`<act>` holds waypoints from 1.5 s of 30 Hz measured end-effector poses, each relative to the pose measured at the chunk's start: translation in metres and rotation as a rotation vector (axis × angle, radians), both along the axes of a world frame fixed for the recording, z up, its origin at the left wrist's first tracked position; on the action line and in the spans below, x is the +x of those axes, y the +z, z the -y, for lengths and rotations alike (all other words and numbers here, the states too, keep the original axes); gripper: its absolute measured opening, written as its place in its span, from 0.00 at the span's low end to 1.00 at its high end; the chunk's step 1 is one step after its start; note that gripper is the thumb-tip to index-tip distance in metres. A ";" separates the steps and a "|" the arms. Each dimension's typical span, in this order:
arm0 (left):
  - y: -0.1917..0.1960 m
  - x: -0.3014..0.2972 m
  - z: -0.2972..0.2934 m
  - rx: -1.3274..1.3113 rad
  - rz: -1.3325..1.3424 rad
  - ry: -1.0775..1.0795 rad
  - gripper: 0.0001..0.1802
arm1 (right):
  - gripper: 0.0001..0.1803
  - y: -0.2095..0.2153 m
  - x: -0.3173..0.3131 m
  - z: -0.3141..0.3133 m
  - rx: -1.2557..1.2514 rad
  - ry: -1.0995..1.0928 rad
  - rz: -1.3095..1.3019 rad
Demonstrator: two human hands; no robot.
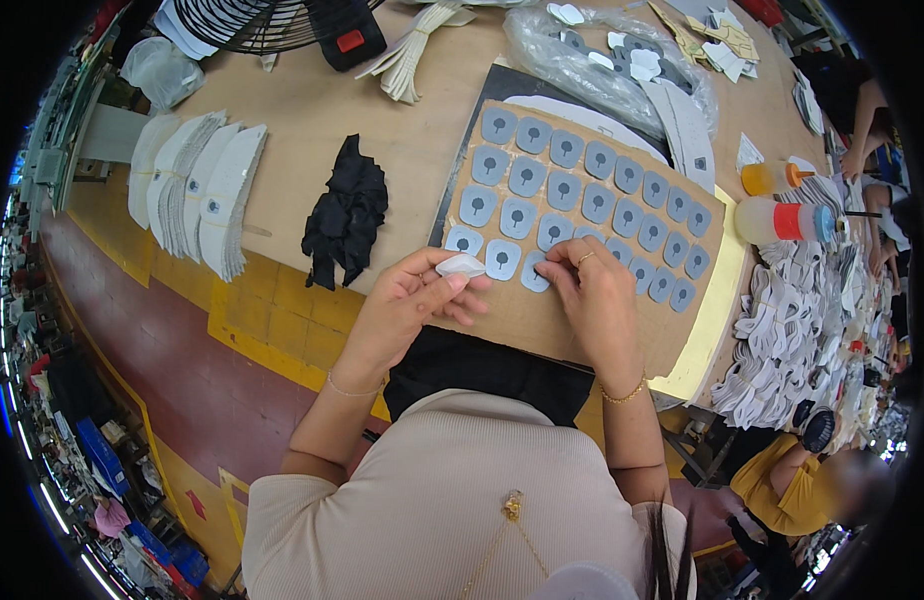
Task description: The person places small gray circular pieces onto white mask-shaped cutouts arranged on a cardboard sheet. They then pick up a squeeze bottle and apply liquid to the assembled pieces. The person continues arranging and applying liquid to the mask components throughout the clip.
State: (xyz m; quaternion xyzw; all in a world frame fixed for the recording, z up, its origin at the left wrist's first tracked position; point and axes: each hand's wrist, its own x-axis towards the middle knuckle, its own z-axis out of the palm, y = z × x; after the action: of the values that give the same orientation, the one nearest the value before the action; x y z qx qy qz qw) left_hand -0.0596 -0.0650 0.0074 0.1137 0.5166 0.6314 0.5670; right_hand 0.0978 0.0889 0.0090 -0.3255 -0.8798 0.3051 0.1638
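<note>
Over cardbd (532,322) front edge, R hand (597,300)

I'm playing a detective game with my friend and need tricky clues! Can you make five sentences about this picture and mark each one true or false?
1. The person's bare right hand has its fingertips at a small rounded grey patch on a flat brown cardboard sheet. True.
2. The person's bare left hand holds metal scissors. False: the left hand holds a small white piece.
3. Some crumpled black fabric lies left of the cardboard sheet. True.
4. All the grey patches are plain. False: the patches in clear view have dark tree-shaped marks.
5. A pale plastic bottle with a red band is left of the cardboard sheet. False: the bottle is on its right.
</note>
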 end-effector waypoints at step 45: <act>-0.008 0.035 -0.028 0.296 -1.297 -0.242 0.19 | 0.12 -0.004 0.036 0.014 -0.449 -0.344 -0.087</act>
State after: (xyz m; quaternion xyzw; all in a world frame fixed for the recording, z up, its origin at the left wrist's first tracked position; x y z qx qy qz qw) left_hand -0.0245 -0.0372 -0.0005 0.6032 0.6442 0.4316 0.1870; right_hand 0.1333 0.0754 0.0053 -0.4847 -0.7144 0.4737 0.1744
